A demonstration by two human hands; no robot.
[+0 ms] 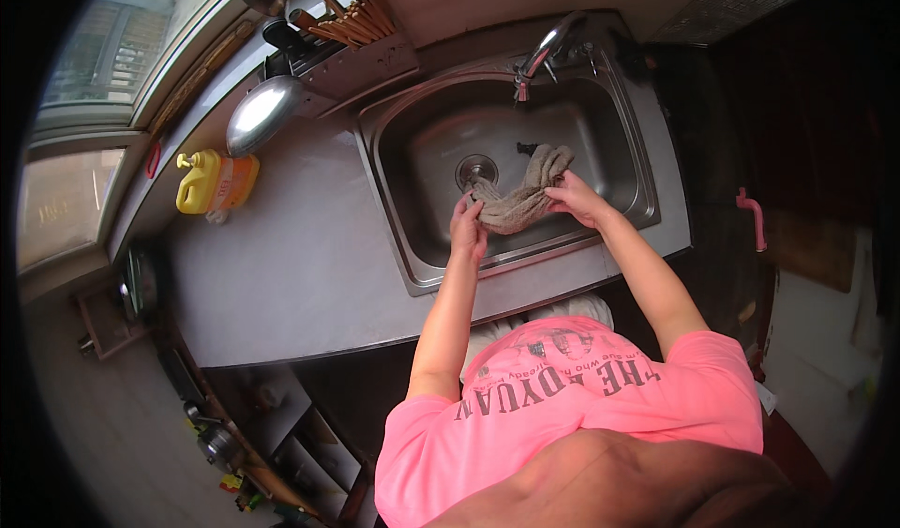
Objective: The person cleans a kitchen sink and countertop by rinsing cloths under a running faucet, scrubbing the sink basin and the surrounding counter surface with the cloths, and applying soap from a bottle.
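A wet-looking grey-brown cloth [517,208] hangs in a sagging curve between my two hands, over the stainless steel sink [422,247]. My left hand [468,227] grips its left end near the drain [477,171]. Closed on the cloth farther right is my right hand [578,199], and a bunched end of the cloth stands up past the fingers. A small dark thing [526,149] lies beside that end; what it is I cannot tell. Above the basin's far side curves the chrome faucet [545,53], with no water seen running from it.
Left of the sink stretches a grey countertop [281,268]. On it stand a yellow jug with a pump [216,182] and, farther back, a shiny metal wok or lid [264,114]. A holder [365,71] with chopsticks and utensils is behind the sink. A pink pipe [756,220] is at the right.
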